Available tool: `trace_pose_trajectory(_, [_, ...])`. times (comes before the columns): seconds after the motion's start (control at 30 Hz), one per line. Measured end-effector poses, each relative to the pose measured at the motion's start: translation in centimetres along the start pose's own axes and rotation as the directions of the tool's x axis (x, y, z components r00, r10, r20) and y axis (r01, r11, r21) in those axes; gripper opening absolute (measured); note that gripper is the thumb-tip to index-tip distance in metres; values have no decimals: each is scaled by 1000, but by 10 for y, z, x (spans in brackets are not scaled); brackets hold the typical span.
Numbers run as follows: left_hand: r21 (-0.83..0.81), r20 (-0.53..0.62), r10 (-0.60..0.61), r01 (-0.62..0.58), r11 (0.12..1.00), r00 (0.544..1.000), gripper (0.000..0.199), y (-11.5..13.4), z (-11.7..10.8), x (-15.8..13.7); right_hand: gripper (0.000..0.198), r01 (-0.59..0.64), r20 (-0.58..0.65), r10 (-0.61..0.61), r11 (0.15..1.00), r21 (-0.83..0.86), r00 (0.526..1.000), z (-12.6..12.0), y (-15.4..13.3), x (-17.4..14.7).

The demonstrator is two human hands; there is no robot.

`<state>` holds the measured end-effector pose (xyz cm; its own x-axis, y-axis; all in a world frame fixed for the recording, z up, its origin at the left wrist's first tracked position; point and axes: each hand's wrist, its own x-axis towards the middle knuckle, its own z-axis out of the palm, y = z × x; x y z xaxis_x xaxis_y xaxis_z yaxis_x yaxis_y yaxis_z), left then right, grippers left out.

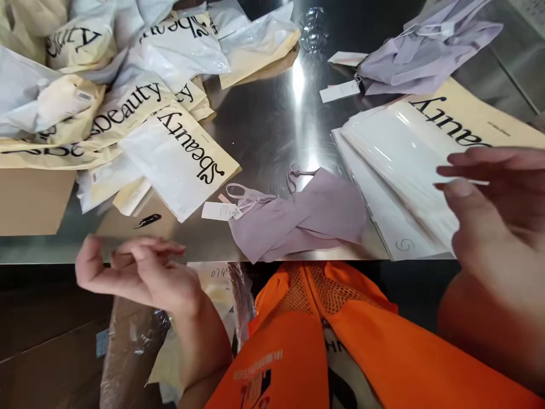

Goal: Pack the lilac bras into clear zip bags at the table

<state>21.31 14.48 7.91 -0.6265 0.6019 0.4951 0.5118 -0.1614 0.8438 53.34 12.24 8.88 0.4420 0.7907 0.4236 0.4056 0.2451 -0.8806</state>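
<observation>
A mauve bra top [298,218] lies on the steel table's near edge, its straps pointing away from me and a white tag [219,211] at its left. My left hand [145,270] hovers at the table edge, left of the bra, palm turned up and fingers loosely bent, with nothing seen in it. On the right, my right hand [494,204] is over a stack of white and cream printed poly bags [395,170]. Its thumb and fingers are apart; whether the fingertips touch the bags I cannot tell.
Filled printed bags [128,108] are heaped at the left above a cardboard box [34,199]. One flat bag [183,159] lies at the heap's front. Another mauve garment [426,54] with tags is at the back right. A black scrap [148,220] sits near the left edge.
</observation>
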Motion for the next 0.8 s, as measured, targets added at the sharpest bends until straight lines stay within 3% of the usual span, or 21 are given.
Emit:
trace_pose_trajectory(0.07, [-39, -115, 25, -30, 999, 993, 39, -15, -11, 0, 34, 118, 109, -106, 987, -111, 988, 1, 2, 15])
trace_pose_trajectory(0.13, [-44, -90, -18, 15, 999, 996, 37, -27, -19, -9, 33, 258, 374, -185, 953, -156, 909, 20, 5, 30])
trace_pose_trajectory(0.2, [-26, -35, -67, 66, 997, 997, 34, -35, -25, -23, 30, 309, 657, -164, 944, -111, 735, 54, 12, 42])
trace_pose_trajectory(0.3, [-54, 26, -52, 53, 997, 998, 31, -40, -36, -41, 27, 295, 916, 5, 946, -135, 401, 116, 27, 49])
trace_pose_trajectory(0.33, [-63, 29, -41, 43, 997, 999, 31, -41, -41, -46, 33, 316, 943, 64, 933, -172, 326, 134, 33, 46])
trace_pose_trajectory(0.37, [-64, 20, -37, 38, 997, 999, 31, -42, -47, -49, 43, 340, 953, 104, 919, -201, 283, 149, 39, 42])
trace_pose_trajectory(0.4, [-57, 7, -44, 44, 997, 999, 31, -44, -54, -51, 52, 353, 954, 124, 910, -219, 273, 160, 44, 35])
trace_pose_trajectory(0.47, [-32, -16, -87, 87, 996, 996, 30, -49, -67, -55, 59, 331, 945, 124, 916, -227, 304, 173, 53, 20])
trace_pose_trajectory(0.57, [-6, -19, -164, 164, 986, 986, 30, -61, -83, -60, 44, 239, 935, 126, 947, -212, 332, 171, 56, 0])
trace_pose_trajectory(0.67, [68, 3, -213, 212, 975, 977, 28, -77, -84, -55, 27, 156, 930, 115, 972, -178, 348, 160, 50, 5])
trace_pose_trajectory(0.7, [124, 30, -216, 211, 970, 976, 28, -83, -80, -48, 22, 112, 915, 94, 983, -148, 392, 156, 46, 14])
trace_pose_trajectory(0.73, [195, 76, -211, 193, 962, 975, 26, -89, -73, -38, 19, 63, 882, 71, 992, -113, 466, 152, 40, 26])
trace_pose_trajectory(0.8, [368, 208, -190, 104, 924, 959, 24, -99, -55, -8, 29, -6, 764, 42, 999, -50, 644, 144, 26, 56])
